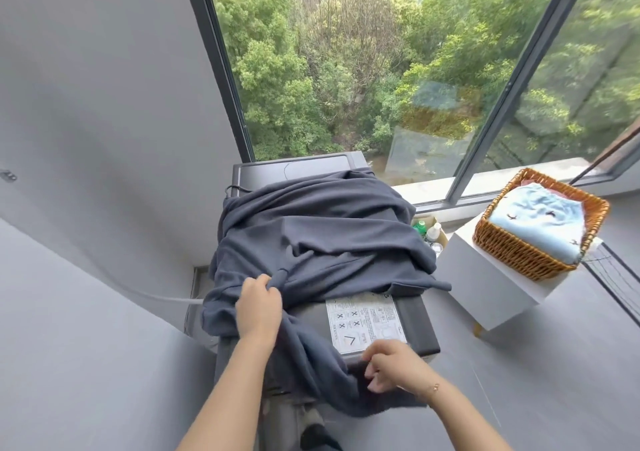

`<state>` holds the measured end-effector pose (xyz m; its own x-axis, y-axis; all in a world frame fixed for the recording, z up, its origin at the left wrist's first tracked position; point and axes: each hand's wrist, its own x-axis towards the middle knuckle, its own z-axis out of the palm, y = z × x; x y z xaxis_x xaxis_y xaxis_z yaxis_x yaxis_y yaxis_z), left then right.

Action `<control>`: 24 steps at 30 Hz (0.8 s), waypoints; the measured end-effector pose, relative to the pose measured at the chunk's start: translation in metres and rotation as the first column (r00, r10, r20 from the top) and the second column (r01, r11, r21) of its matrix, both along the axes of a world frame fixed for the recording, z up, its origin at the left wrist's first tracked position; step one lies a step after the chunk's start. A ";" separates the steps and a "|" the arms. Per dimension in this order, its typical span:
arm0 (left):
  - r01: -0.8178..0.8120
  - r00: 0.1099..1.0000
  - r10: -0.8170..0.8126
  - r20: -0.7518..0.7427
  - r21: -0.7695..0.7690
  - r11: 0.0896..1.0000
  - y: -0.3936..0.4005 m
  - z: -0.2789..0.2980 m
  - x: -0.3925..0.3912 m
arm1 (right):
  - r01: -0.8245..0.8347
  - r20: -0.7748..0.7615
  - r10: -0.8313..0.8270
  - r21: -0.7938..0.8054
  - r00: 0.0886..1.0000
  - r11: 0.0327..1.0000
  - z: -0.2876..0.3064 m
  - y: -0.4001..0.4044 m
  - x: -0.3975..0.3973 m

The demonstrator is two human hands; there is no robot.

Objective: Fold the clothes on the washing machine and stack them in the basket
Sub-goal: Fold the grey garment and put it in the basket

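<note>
garment: dark blue-grey soft knit top (322, 229), spread rumpled over grey washing machine lid (415, 315), near end hanging off front edge
long axis: runs away from person, twd window
L hand (258, 307): fingers bunch a fold at garment's near-left
R hand (391, 367): curled on hanging end, front edge
basket: woven brown wicker basket (519, 250), well apart to right; R hand nearer

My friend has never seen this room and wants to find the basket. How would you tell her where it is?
Start at the big window and look down to its right end, where a white box-shaped stand sits beside the washing machine. The basket stands on top of that stand. It is the only brown woven thing there, and a folded light blue cloth lies inside it.
</note>
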<state>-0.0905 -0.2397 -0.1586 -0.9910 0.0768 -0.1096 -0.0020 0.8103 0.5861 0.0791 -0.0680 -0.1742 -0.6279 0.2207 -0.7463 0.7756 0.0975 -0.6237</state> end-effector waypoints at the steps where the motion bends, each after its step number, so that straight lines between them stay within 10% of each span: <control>1: -0.046 0.990 0.051 -0.129 0.041 0.998 -0.009 0.010 0.009 | 0.062 -0.042 -0.062 0.001 0.997 0.998 0.001 0.004 0.001; 5: -0.193 0.927 0.262 -0.270 0.258 0.947 -0.039 0.034 0.050 | 0.274 -0.195 -0.281 -0.063 0.940 0.960 0.013 0.015 -0.019; 11: -0.143 0.837 0.133 0.532 -0.022 0.989 -0.072 -0.026 0.052 | 0.492 -0.157 -0.522 -0.196 0.838 0.848 0.010 0.023 -0.050; 16: -0.429 0.845 0.329 0.421 0.169 0.887 -0.081 -0.029 0.040 | 0.548 -0.165 -0.563 -0.130 0.810 0.826 0.003 0.028 -0.067; 24: -0.357 0.831 0.434 0.347 -0.266 0.895 -0.080 -0.042 0.022 | 0.533 -0.119 -0.532 -0.025 0.838 0.845 -0.016 0.040 -0.111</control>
